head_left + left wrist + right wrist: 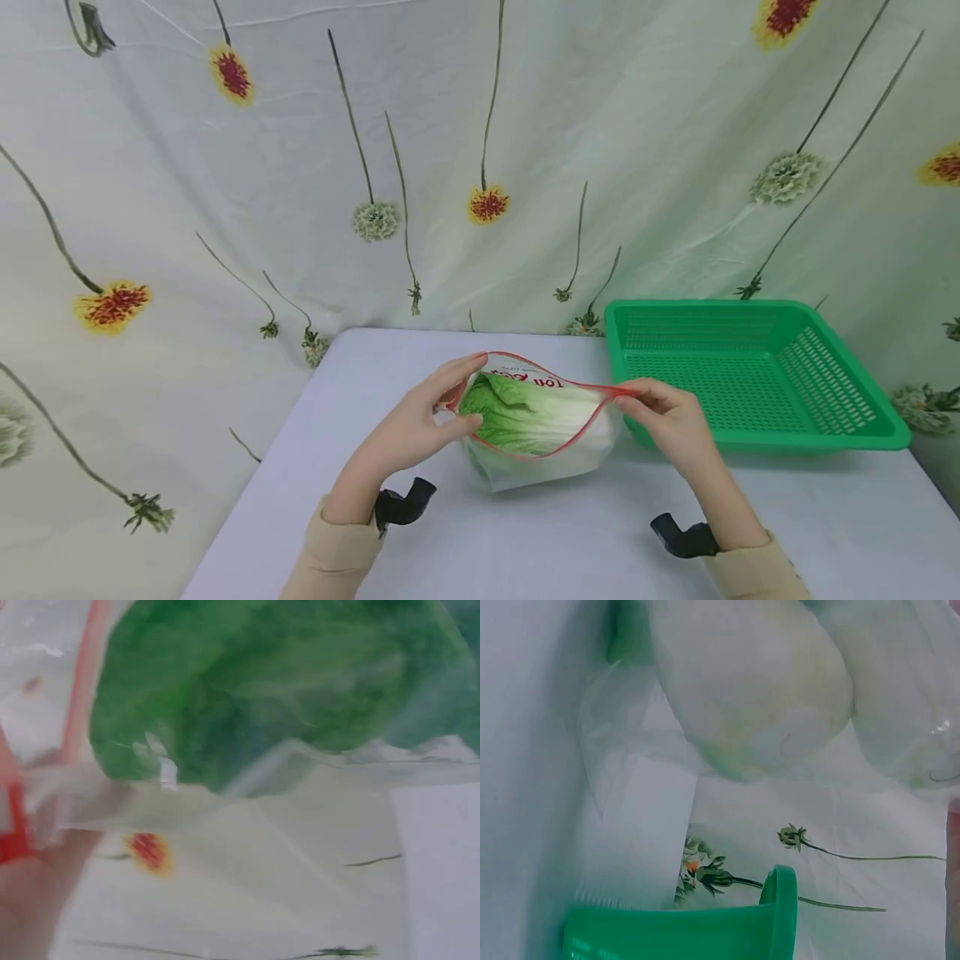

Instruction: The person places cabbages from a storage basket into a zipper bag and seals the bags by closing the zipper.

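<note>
A clear zip bag (513, 479) with a red-edged mouth and red print is held above the table, its mouth spread. Inside lies napa cabbage (517, 417), leafy green (247, 682) toward the left. Two pale rounded ends (765, 690) show through the plastic in the right wrist view. My left hand (420, 417) holds the left end of the mouth, fingers at the far rim and thumb at the near rim. With thumb and fingers, my right hand (667, 417) pinches the right corner of the red edge. Some left fingertips are hidden by the bag.
A green plastic basket (750, 442) with slotted sides stands at the right, close to my right hand; its rim (784, 915) shows in the right wrist view. The white table (375, 367) ends against a flower-patterned cloth (450, 150). Each wrist wears a black camera mount (405, 504).
</note>
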`<action>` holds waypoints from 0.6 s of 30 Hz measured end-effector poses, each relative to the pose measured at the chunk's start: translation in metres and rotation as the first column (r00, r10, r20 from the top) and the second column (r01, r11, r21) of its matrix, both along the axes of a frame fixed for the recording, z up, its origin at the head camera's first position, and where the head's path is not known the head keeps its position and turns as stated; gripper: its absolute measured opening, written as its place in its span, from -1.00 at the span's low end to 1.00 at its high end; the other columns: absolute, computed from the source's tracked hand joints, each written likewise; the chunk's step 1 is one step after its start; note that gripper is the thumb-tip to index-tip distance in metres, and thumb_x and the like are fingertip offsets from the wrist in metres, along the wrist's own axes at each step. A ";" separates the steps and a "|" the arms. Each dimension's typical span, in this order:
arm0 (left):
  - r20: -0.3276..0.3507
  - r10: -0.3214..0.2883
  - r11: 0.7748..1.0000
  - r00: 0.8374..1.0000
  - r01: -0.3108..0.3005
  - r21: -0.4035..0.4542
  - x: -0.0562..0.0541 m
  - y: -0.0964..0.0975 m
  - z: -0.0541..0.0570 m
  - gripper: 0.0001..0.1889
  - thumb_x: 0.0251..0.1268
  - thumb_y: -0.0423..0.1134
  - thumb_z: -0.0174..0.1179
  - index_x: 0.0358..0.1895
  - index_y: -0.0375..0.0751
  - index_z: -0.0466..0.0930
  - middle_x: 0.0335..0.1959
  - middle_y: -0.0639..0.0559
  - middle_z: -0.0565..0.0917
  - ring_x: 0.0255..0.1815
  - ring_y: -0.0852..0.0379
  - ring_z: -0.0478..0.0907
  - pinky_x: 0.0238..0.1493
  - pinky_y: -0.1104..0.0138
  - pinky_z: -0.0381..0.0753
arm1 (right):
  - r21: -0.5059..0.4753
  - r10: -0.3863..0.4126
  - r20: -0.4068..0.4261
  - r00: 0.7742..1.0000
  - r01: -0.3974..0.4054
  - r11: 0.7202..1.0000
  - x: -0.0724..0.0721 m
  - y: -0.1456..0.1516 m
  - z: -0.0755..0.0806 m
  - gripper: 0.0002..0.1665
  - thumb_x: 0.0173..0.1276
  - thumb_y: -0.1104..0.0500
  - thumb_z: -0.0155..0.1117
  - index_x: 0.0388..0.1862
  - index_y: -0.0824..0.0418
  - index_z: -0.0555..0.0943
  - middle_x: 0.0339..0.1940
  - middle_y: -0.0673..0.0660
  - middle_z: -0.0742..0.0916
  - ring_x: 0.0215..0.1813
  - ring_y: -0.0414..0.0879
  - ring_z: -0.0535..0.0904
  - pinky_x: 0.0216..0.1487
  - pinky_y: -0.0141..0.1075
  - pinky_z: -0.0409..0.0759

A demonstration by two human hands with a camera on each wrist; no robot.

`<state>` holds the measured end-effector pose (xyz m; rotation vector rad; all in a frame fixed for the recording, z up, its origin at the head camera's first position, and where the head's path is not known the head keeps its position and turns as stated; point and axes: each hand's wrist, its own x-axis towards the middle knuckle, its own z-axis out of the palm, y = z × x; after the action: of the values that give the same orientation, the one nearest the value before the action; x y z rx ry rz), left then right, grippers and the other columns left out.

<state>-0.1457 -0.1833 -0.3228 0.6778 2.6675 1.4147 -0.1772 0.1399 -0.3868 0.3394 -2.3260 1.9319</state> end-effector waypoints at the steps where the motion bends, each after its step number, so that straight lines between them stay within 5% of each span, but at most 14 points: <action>1: 0.006 -0.028 0.997 1.000 0.028 0.075 0.000 -0.006 -0.005 -0.31 0.34 -0.30 0.21 0.52 -0.08 0.20 0.54 -0.02 0.22 0.46 -0.07 0.30 0.42 0.03 0.32 | -0.010 -0.029 0.013 0.999 0.030 1.000 0.000 -0.001 -0.001 -0.78 0.30 0.25 0.37 -0.12 0.37 0.71 -0.30 -0.35 0.71 -0.20 -0.40 0.63 -0.18 -0.46 0.63; 4: 0.032 -0.067 0.958 0.997 0.055 0.282 0.002 -0.023 -0.025 -0.36 0.32 -0.38 0.23 0.47 -0.17 0.28 0.50 0.00 0.30 0.51 0.06 0.26 0.43 0.24 0.33 | -0.017 -0.093 0.042 0.995 0.094 0.995 0.000 -0.004 -0.002 -0.74 0.30 0.23 0.38 -0.11 0.39 0.70 -0.33 -0.36 0.70 -0.20 -0.41 0.62 -0.18 -0.47 0.62; 6: 0.039 0.002 0.940 0.999 -0.015 0.340 0.003 -0.029 -0.042 -0.45 0.32 -0.38 0.24 0.38 -0.23 0.40 0.39 0.10 0.45 0.36 0.19 0.43 0.29 0.37 0.47 | -0.020 -0.124 0.058 0.991 0.125 0.992 0.000 -0.006 -0.002 -0.72 0.30 0.22 0.38 -0.11 0.41 0.69 -0.35 -0.36 0.70 -0.21 -0.41 0.62 -0.19 -0.46 0.62; 8: 0.069 0.134 0.912 0.989 -0.151 0.383 0.005 -0.028 -0.058 -0.58 0.31 -0.37 0.25 0.24 -0.27 0.55 0.20 0.22 0.60 0.17 0.30 0.55 0.10 0.46 0.54 | -0.013 -0.145 0.071 0.987 0.147 0.989 -0.001 -0.007 -0.002 -0.70 0.31 0.20 0.38 -0.10 0.42 0.68 -0.36 -0.37 0.70 -0.21 -0.42 0.62 -0.18 -0.45 0.62; 10: 0.101 0.294 0.857 0.950 -0.309 0.413 0.004 -0.024 -0.070 -0.75 0.30 -0.35 0.27 0.03 -0.22 0.70 -0.02 0.34 0.69 -0.02 0.35 0.60 0.00 0.48 0.57 | -0.005 -0.167 0.083 0.982 0.168 0.986 -0.001 -0.009 -0.002 -0.67 0.31 0.18 0.39 -0.08 0.42 0.68 -0.37 -0.38 0.70 -0.20 -0.41 0.62 -0.18 -0.44 0.62; 13: 0.139 0.469 0.743 0.872 -0.475 0.472 0.001 -0.017 -0.075 -0.89 0.28 -0.40 0.26 -0.23 -0.15 0.76 -0.26 0.38 0.70 -0.16 0.37 0.61 -0.07 0.50 0.57 | 0.022 -0.192 0.090 0.977 0.191 0.981 -0.001 -0.010 0.000 -0.65 0.32 0.13 0.38 -0.07 0.38 0.69 -0.35 -0.31 0.73 -0.20 -0.41 0.61 -0.17 -0.43 0.61; 16: 0.127 0.561 0.675 0.818 -0.541 0.502 -0.002 -0.014 -0.068 -0.86 0.28 -0.42 0.25 -0.32 -0.10 0.74 -0.37 0.42 0.68 -0.24 0.43 0.60 -0.09 0.55 0.55 | 0.053 -0.211 0.052 0.976 0.208 0.977 0.000 -0.010 0.007 -0.66 0.33 0.09 0.37 -0.08 0.33 0.70 -0.34 -0.26 0.75 -0.21 -0.39 0.62 -0.21 -0.42 0.60; 18: 0.104 0.591 0.639 0.800 -0.543 0.546 -0.004 -0.012 -0.059 -0.87 0.29 -0.42 0.25 -0.32 -0.11 0.74 -0.41 0.40 0.70 -0.26 0.42 0.61 -0.08 0.55 0.56 | 0.048 -0.232 -0.006 0.973 0.232 0.972 0.003 -0.009 0.016 -0.70 0.34 0.10 0.35 -0.11 0.32 0.72 -0.36 -0.26 0.75 -0.32 -0.36 0.58 -0.35 -0.43 0.53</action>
<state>-0.1493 -0.1958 -0.3814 -0.1697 2.6398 2.4238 -0.1743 0.1310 -0.3712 0.0667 -2.2969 1.7688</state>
